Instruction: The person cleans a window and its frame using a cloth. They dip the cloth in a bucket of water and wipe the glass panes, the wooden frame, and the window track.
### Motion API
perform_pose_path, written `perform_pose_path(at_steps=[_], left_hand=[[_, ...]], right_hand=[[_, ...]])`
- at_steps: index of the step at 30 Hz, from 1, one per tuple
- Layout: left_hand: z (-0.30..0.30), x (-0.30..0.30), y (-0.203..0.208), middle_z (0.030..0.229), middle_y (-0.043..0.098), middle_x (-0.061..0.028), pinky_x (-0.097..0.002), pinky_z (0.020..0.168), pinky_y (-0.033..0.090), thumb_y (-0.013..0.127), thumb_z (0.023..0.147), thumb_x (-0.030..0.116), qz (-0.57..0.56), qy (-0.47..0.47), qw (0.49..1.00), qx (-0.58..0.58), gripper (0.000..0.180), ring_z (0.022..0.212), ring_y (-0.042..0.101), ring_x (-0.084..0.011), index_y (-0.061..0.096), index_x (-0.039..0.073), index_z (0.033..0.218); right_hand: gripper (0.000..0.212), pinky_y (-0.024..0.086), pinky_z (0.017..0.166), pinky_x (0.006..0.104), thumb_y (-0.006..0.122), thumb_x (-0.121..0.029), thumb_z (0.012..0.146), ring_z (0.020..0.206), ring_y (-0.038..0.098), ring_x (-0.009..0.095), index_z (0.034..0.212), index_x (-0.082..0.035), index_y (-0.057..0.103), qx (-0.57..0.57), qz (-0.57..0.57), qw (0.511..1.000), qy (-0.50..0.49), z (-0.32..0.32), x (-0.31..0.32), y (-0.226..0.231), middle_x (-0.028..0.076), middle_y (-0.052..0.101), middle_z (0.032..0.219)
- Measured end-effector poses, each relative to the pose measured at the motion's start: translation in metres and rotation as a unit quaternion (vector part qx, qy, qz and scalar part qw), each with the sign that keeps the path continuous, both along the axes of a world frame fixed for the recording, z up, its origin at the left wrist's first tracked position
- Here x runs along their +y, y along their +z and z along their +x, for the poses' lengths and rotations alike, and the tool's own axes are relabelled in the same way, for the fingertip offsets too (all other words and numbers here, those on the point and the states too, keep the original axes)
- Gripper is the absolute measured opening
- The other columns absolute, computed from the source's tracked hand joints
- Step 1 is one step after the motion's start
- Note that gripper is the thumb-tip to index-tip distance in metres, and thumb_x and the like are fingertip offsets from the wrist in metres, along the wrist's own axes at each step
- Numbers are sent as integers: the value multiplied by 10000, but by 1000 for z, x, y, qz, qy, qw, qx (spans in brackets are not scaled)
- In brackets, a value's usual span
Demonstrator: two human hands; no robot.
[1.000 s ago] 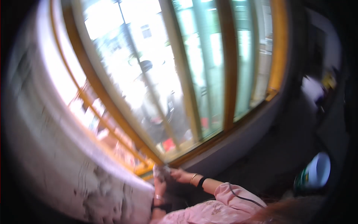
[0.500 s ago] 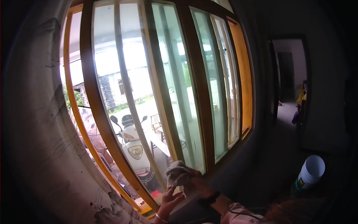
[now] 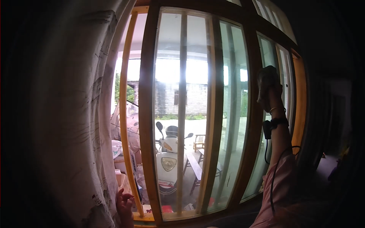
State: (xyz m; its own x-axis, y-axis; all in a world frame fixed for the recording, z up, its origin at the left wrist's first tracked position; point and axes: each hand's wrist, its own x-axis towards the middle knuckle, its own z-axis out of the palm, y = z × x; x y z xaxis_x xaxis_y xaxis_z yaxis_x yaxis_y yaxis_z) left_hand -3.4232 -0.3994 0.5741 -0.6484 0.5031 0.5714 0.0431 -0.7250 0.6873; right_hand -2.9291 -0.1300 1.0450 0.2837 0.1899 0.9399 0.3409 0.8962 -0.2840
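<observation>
My right hand (image 3: 275, 97) is raised high on the right and pressed with a bunched cloth (image 3: 266, 81) against the window. The cloth looks dark against the light and covers part of a brown wooden upright (image 3: 254, 125) and the pane beside it. A dark band with a cable circles my right wrist. Low on the left, my left hand (image 3: 124, 205) is between the curtain (image 3: 81, 152) and the window's lower left corner. Its fingers are loosely bent and apart, and I see nothing in them.
Behind the glass pane (image 3: 195, 91) stand vertical bars, a white scooter (image 3: 169, 161), a bench (image 3: 194, 166) and a small chair (image 3: 199, 142). Boxes (image 3: 122, 165) and bagged items lie outside at the left. A dim doorway (image 3: 334, 125) is at the right.
My hands were together at the window's lower edge with the cloth. My right hand has carried it up and right; my left has let go and moved left. The view has turned left.
</observation>
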Motion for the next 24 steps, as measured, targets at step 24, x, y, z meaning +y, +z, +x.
perform_pose_path(at_steps=[24], left_hand=[[-108,-229,20,1407,374,-130,-421,1070,291,645,865,214,-208,576,780,129,683,1289,331,-283,335,53,1453]], right_hand=[[523,474,1014,372,498,-24,919,1237,503,236,1377,-276,480,-189,184,959,-101,-169,30,142,95,490,1370]])
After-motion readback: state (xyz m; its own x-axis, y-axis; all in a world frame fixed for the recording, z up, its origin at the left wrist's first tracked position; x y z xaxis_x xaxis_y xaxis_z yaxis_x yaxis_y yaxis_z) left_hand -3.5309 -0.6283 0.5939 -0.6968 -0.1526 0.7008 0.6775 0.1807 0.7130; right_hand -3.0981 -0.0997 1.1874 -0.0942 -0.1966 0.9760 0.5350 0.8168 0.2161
